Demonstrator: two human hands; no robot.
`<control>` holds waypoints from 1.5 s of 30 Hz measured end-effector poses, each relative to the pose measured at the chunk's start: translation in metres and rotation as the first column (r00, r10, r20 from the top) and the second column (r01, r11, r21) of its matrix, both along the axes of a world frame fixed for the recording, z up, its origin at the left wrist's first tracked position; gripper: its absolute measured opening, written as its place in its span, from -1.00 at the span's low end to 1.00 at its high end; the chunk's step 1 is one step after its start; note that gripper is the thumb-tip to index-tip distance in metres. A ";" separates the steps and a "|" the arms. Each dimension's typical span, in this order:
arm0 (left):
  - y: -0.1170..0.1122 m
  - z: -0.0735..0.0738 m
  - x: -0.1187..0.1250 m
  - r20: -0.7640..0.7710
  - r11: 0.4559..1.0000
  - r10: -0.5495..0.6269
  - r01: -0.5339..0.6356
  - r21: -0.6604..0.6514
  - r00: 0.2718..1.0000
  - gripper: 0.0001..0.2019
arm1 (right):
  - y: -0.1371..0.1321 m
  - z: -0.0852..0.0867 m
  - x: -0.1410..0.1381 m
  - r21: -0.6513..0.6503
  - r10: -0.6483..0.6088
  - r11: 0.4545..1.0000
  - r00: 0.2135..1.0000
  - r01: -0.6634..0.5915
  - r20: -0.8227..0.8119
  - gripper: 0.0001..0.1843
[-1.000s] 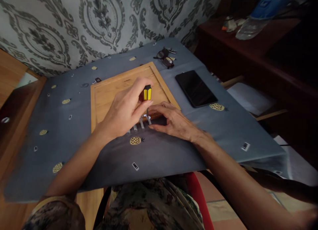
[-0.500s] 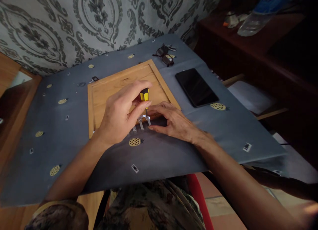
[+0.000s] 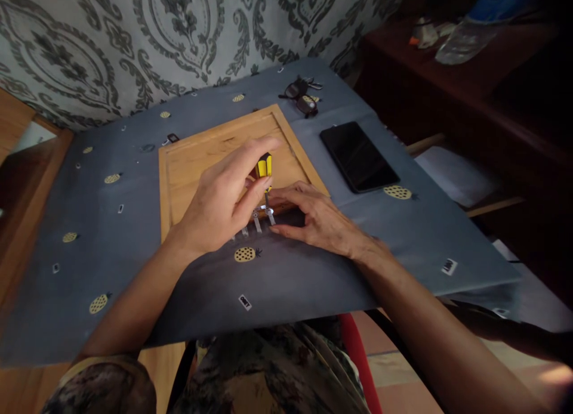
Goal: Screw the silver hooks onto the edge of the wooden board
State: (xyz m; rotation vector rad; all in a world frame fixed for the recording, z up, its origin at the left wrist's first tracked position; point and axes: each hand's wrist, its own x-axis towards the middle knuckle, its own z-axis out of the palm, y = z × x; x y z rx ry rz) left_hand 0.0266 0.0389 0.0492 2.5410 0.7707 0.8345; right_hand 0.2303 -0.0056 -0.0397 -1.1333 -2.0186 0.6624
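My left hand [image 3: 224, 202] grips a short screwdriver with a yellow and black handle [image 3: 264, 165], held upright with its tip down on a small metal bracket [image 3: 268, 213]. That bracket and two similar metal pieces [image 3: 256, 222] stick out from the near edge of a wooden board [image 3: 192, 163]. My right hand [image 3: 313, 218] lies over the board's near edge just right of the tip, its fingers curled and pressing down there; what lies under them is hidden.
The board rests on a grey cloth with pineapple prints [image 3: 111, 247] spread over the table. A black phone [image 3: 358, 157] lies to the right, folded glasses [image 3: 301, 96] at the back. Dark wooden furniture with a plastic bottle [image 3: 465, 41] stands at the right.
The screwdriver handle dipped and rose again in my left hand's fingers, which shifted around it. My right hand stayed in place. The view drifted slightly.
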 end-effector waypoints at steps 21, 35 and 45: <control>-0.001 -0.002 0.001 0.023 0.983 0.085 -0.087 0.162 0.996 -0.63 | -0.002 0.001 -0.001 -0.005 -0.009 1.000 1.000 0.009 -0.014 -0.40; 0.002 0.002 -0.003 0.005 0.997 -0.058 0.058 0.050 0.998 -0.59 | -0.001 -0.002 0.000 0.015 0.005 1.000 0.999 -0.004 -0.039 -0.47; 0.014 0.000 -0.006 0.023 0.985 -0.167 0.166 0.039 0.986 -0.55 | 0.000 -0.004 0.000 -0.022 -0.012 1.000 1.000 0.012 -0.007 -0.42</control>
